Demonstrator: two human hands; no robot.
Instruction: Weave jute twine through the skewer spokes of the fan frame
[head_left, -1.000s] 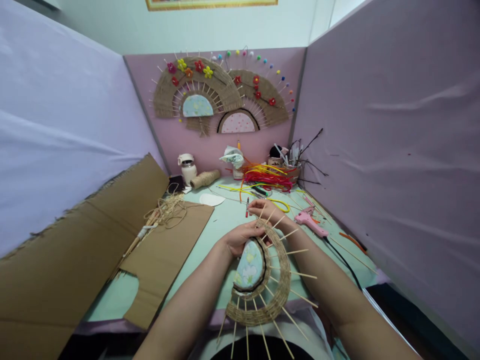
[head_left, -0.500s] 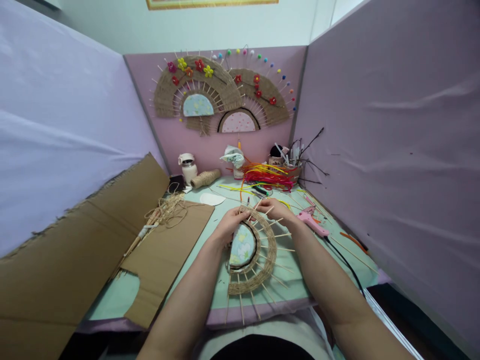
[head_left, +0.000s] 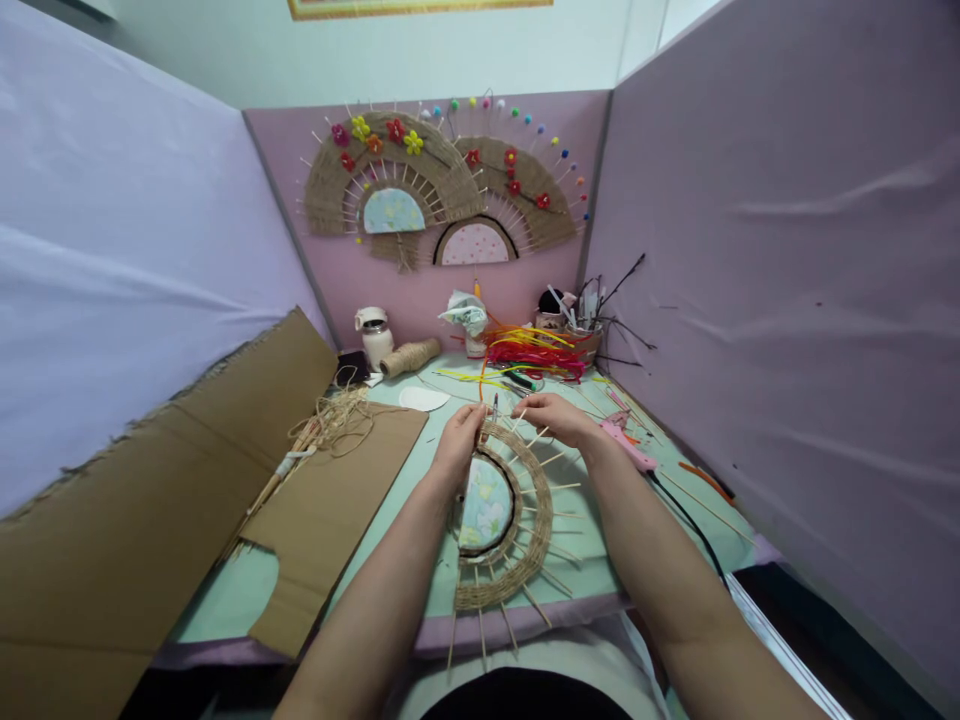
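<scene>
A half-round woven twine fan (head_left: 525,540) with a floral paper centre (head_left: 485,504) and wooden skewer spokes lies on the green table (head_left: 420,450) near its front edge. My left hand (head_left: 459,450) grips the fan's upper left end, fingers closed on the rim. My right hand (head_left: 551,418) pinches the fan's top edge among the skewer tips, fingers curled. Both forearms reach in from below.
Brown cardboard sheets (head_left: 322,500) and loose raffia (head_left: 334,420) lie at the left. A pink glue gun (head_left: 626,448) with a black cord sits at the right. A twine spool (head_left: 410,357), a jar (head_left: 375,335), coloured strips (head_left: 532,355) and finished fans (head_left: 390,185) fill the back.
The fan moved away from my body and down onto the table. Both hands went forward with it and now hold its far end.
</scene>
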